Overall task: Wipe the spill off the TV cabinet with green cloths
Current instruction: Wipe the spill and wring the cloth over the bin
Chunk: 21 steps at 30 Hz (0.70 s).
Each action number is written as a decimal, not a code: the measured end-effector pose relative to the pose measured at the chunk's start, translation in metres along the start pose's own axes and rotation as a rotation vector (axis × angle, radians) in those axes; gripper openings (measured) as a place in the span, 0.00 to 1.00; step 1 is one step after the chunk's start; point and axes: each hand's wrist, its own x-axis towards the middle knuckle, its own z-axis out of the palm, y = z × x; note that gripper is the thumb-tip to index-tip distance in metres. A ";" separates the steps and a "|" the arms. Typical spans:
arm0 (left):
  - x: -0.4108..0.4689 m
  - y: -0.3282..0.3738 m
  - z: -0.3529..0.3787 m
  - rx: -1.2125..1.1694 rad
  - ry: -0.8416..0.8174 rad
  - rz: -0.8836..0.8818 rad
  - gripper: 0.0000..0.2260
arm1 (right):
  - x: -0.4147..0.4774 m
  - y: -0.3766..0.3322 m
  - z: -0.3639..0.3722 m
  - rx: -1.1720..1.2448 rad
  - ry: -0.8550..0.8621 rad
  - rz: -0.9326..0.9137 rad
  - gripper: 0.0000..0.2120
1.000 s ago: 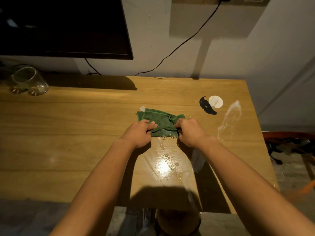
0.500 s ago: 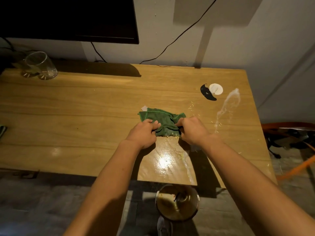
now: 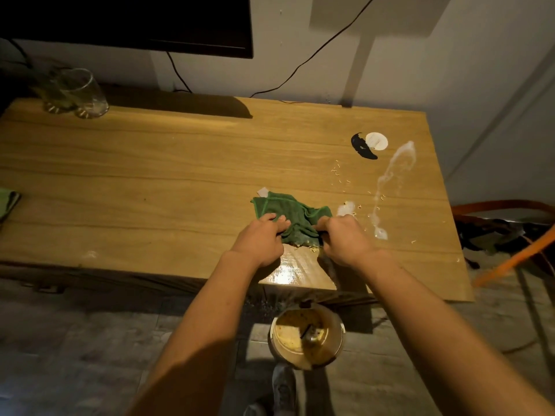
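A crumpled dark green cloth [image 3: 288, 210] lies on the wooden TV cabinet [image 3: 150, 181] near its front edge. My left hand [image 3: 261, 238] grips its left side and my right hand [image 3: 345, 238] grips its right side, both pressing it down. A wet shiny patch [image 3: 295, 270] lies between my wrists, with small crumbs at the cloth's near edge. A pale liquid streak [image 3: 390, 175] and scattered bits run across the cabinet's right part. A second green cloth [image 3: 7, 201] shows at the far left edge.
A clear glass [image 3: 82, 93] stands at the back left under the dark TV [image 3: 126, 22]. A black mark and a white disc [image 3: 377, 141] sit at the back right. On the floor below the edge stands a bucket [image 3: 306, 339] of dirty liquid. My shoe [image 3: 282, 388] is beside it.
Both hands have dragged the cloth toward the cabinet's front edge, pushing crumbs along. The view has tilted down, so the bucket on the floor now shows fully.
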 end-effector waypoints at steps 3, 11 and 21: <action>-0.011 0.003 0.007 0.011 -0.003 0.016 0.24 | -0.019 -0.001 0.006 0.004 -0.001 0.018 0.19; -0.045 0.012 0.031 0.015 -0.012 0.059 0.23 | -0.068 -0.001 0.023 0.036 -0.018 0.053 0.18; -0.098 0.021 0.066 -0.039 0.014 0.105 0.22 | -0.115 0.000 0.041 0.072 0.017 0.068 0.17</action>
